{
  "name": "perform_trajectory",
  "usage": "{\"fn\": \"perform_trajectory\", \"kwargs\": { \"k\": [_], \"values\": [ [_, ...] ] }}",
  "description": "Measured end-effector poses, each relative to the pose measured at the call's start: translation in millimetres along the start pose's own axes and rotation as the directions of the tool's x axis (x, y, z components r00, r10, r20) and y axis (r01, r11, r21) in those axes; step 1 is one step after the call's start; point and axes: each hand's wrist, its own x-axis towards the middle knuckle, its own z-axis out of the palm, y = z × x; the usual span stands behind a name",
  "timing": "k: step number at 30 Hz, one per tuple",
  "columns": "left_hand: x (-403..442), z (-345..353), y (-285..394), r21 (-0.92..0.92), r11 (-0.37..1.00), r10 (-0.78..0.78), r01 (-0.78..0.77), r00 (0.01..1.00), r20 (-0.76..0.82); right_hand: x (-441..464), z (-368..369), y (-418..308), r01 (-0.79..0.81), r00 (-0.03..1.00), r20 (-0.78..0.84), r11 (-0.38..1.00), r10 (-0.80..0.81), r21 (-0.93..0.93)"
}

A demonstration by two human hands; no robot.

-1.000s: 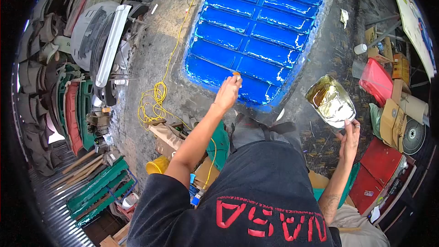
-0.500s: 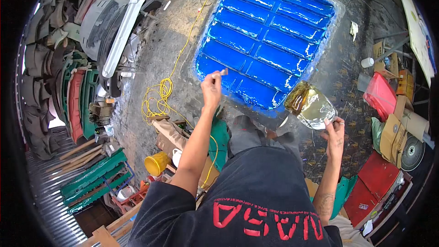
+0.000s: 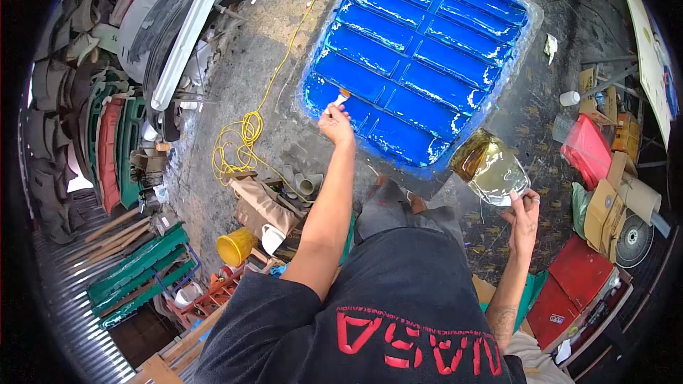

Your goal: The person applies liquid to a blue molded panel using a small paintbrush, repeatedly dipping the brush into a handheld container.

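Observation:
My left hand [image 3: 336,126] is closed around the pale handle of a small paintbrush [image 3: 343,94]. The brush's brownish bristles are over the lower left part of a large blue ribbed mould [image 3: 359,75] with a glossy surface and pale streaks along its ridges. Whether the bristles touch the surface I cannot tell. Beside the mould's lower right corner, my right hand [image 3: 523,220] grips the near rim of a clear container [image 3: 498,178]. Yellowish, see-through liquid lies in it, darker amber toward the far left side.
Left of the mould, a yellow cord [image 3: 245,135] lies coiled on the floor. A yellow bucket [image 3: 237,247] stands near my left elbow. Stacked moulded panels [image 3: 117,149] line the left side. At right are a white cup [image 3: 569,98], a cardboard box [image 3: 605,210] and a red panel [image 3: 580,270].
My left hand and the brush have moved up slightly, farther over the mould. The right hand with the container has shifted slightly. The view has tilted a little.

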Motion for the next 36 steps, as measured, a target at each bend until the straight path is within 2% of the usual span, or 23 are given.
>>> {"fn": "perform_trajectory", "kwargs": {
  "k": [5, 7, 8, 9, 11, 13, 15, 17, 19, 21, 22, 23, 25, 26, 27, 29, 31, 32, 33, 35, 36],
  "values": [
    [-57.2, -1.1, -0.9, 0.093, 0.995, -0.05, 0.038, 0.991, 0.124, 6.9, 6.9, 1.3, 0.002, 1.0, 0.017, 1.0, -0.002, -0.015],
    [-69.4, -7.0, -10.7, 0.068, 0.997, -0.042, 0.03, 0.983, 0.177, 10.6, 13.9, 0.9, 0.055, 0.996, 0.075, 0.998, -0.053, -0.03],
    [-74.3, -12.8, -15.7, 0.046, 0.999, -0.022, 0.01, 0.965, 0.261, 15.3, 14.9, 3.0, 0.049, 0.992, 0.115, 0.999, -0.047, -0.016],
    [-79.8, -16.0, -9.4, 0.101, 0.995, -0.04, 0.01, 0.953, 0.3, 17.8, 19.4, 0.9, 0.055, 0.99, 0.129, 0.998, -0.053, -0.012],
    [-81.4, -25.5, 17.9, 0.185, 0.979, 0.003, -0.081, 0.921, 0.389, 20.7, 29.2, -3.3, 0.08, 0.982, 0.176, 0.996, -0.07, -0.048],
    [-58.9, -34.4, 34.7, 0.301, 0.92, 0.098, -0.25, 0.892, 0.442, 23.8, 36.7, -3.8, 0.095, 0.975, 0.208, 0.994, -0.083, -0.046],
    [-11.9, -36.1, 24.7, 0.395, 0.784, 0.222, -0.478, 0.811, 0.542, 23.7, 45.2, -7.4, 0.114, 0.967, 0.236, 0.992, -0.1, -0.046],
    [30.7, -36.1, 16.2, 0.455, 0.691, 0.208, -0.562, 0.757, 0.619, 18.9, 53.2, -14.8, 0.098, 0.972, 0.218, 0.994, -0.086, -0.045],
    [66.3, -41.6, 27.5, 0.522, 0.651, 0.154, -0.552, 0.769, 0.62, 12.3, 60.3, -16.0, 0.1, 0.975, 0.203, 0.995, -0.093, -0.02],
    [69.1, -49.0, 71.7, 0.461, 0.649, 0.254, -0.605, 0.744, 0.618, 4.0, 64.5, -14.7, 0.092, 0.98, 0.178, 0.996, -0.091, 0.002],
    [76.8, -51.4, 80.3, 0.502, 0.585, 0.256, -0.637, 0.732, 0.631, -0.2, 67.2, -13.7, 0.087, 0.983, 0.162, 0.996, -0.086, 0.001],
    [77.5, -52.8, 84.4, 0.5, 0.587, 0.25, -0.637, 0.729, 0.637, -4.0, 70.5, -12.4, 0.082, 0.986, 0.148, 0.997, -0.082, 0.002],
    [77.7, -57.6, 87.1, 0.389, 0.369, 0.47, -0.845, 0.53, 0.706, -8.4, 74.3, -2.9, 0.069, 0.99, 0.121, 0.998, -0.068, 0.001],
    [75.4, -58.0, 79.8, 0.316, 0.383, 0.459, -0.868, 0.476, 0.75, -10.6, 77.1, 1.5, 0.058, 0.993, 0.103, 0.998, -0.058, 0.002],
    [58.8, -56.1, 86.5, 0.308, 0.386, 0.457, -0.87, 0.47, 0.755, -13.0, 82.6, 3.4, 0.057, 0.994, 0.093, 0.998, -0.057, 0.002],
    [20.7, -47.5, 111.7, 0.24, 0.679, 0.276, -0.694, 0.543, 0.793, -17.9, 96.1, 5.6, 0.043, 0.998, 0.037, 0.998, -0.044, 0.045],
    [31.0, -42.7, 93.0, 0.346, 0.683, 0.121, -0.644, 0.566, 0.815, -20.8, 107.8, 8.3, 0.03, 0.999, 0.043, 0.999, -0.031, 0.029],
    [41.8, -40.9, 84.5, 0.389, 0.638, 0.106, -0.664, 0.576, 0.81, -22.7, 112.3, 9.5, 0.017, 0.998, 0.055, 1.0, -0.017, 0.009],
    [48.6, -43.7, 89.3, 0.355, 0.704, 0.118, -0.616, 0.594, 0.796, -24.6, 118.3, 10.0, 0.017, 0.999, 0.043, 1.0, -0.018, 0.005],
    [76.0, -49.1, 90.3, 0.381, 0.679, 0.13, -0.628, 0.613, 0.779, -27.7, 134.9, 9.4, 0.021, 0.999, 0.03, 0.999, -0.022, 0.035],
    [88.9, -52.6, 93.8, 0.412, 0.611, 0.141, -0.676, 0.605, 0.784, -28.3, 140.9, 8.8, 0.015, 0.999, 0.034, 1.0, -0.015, -0.001]
  ]
}}
